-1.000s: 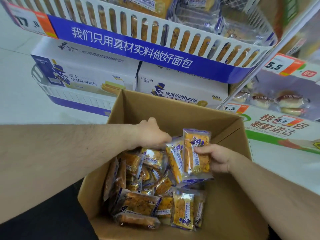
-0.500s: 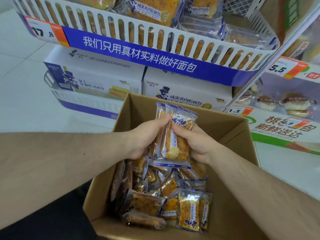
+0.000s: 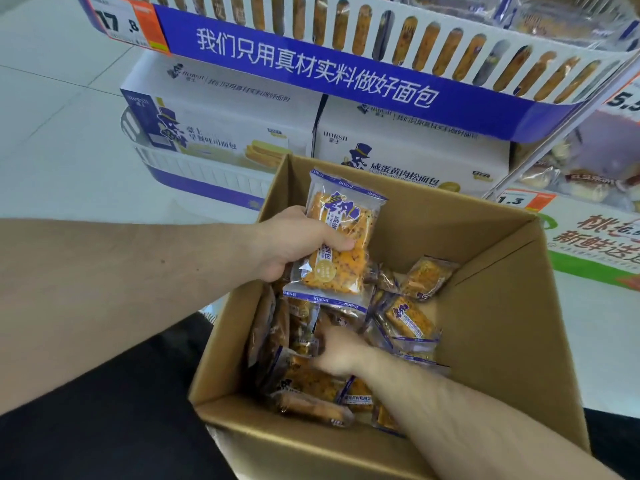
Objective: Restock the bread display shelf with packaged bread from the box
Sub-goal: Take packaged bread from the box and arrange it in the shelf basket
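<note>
We are partway through the restock, by our reading: the box (image 3: pixel 485 306) in front of us is holding many loose packets (image 3: pixel 408 320) on its floor, and the slatted shelf basket (image 3: pixel 381 32) at the far side, above the box, is already showing bread behind its bars. We are gripping a bread packet (image 3: pixel 337 237) in our left hand (image 3: pixel 294 240), fingers and thumb curled round its left edge, holding it upright over the far left part of the box; there may be more than one packet in that grip. Our right hand (image 3: pixel 341 351) is reaching down among the near packets, touching them; we cannot tell whether its fingers are closing on one.
</note>
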`<state>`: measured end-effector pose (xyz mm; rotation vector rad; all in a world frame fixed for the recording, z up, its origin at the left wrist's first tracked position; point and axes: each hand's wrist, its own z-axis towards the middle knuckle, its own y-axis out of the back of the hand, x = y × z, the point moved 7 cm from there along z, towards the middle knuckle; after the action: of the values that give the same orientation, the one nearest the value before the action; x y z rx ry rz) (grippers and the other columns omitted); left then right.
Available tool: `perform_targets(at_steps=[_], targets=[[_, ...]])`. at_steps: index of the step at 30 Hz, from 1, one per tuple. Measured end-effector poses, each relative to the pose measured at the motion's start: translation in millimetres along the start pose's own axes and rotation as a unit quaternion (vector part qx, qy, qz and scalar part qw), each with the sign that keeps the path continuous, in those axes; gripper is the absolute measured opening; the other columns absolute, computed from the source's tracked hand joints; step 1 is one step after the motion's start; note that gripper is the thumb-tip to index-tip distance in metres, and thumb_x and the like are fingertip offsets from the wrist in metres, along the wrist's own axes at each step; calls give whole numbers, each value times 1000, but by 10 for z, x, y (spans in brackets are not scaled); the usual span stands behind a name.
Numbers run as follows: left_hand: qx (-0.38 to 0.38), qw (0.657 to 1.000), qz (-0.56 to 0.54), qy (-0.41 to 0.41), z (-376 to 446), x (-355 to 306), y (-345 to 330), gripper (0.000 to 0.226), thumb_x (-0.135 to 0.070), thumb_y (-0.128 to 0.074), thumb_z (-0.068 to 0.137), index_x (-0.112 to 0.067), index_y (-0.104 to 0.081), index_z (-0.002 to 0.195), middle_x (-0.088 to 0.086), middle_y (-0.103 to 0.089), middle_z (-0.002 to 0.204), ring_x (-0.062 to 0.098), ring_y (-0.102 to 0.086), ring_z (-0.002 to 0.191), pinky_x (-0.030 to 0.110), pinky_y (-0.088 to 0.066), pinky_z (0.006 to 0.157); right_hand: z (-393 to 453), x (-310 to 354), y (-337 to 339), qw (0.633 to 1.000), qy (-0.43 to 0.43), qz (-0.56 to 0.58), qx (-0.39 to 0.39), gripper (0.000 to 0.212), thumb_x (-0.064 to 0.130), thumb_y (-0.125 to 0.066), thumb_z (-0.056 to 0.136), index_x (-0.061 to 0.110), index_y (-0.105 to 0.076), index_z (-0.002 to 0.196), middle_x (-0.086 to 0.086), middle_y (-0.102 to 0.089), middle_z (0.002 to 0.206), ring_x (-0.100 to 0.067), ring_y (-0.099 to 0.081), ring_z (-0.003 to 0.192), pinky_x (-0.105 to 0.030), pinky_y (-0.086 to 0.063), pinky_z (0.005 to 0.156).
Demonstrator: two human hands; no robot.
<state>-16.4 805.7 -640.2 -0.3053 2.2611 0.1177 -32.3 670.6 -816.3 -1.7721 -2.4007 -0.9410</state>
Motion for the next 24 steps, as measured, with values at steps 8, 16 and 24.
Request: perform_targets(at_steps=[8,16,24], targets=[[-4,1000,-15,1,21,13,77,38,-13,-79,80,-17,-66,115,6,-77,98,26,-75,90,48,-57,86,-58,-158,-49,999,10,-49,15,64,23,-67,93,28,-38,150,-4,-54,142,-22,-58,121,-28,-50,93],[-12,997,-80,-14,54,-106,21,30,-8,-75,83,-16,-67,111,8,-78,96,26,-76,86,40,-59,74,-659,-660,1404,956,5,266,-127,6,7,-61,96,13,-63,97,-4,-69,84,-18,-67,72,-38,-58,73],[-11,994,-107,-35,115,-191,-128,47,-9,-80,78,-14,-62,120,10,-76,102,29,-75,90,44,-60,79,-1614,-323,2136,699,126,695,-116,33,15,-37,101,10,-61,122,-16,-74,108,-31,-74,94,-56,-51,92]])
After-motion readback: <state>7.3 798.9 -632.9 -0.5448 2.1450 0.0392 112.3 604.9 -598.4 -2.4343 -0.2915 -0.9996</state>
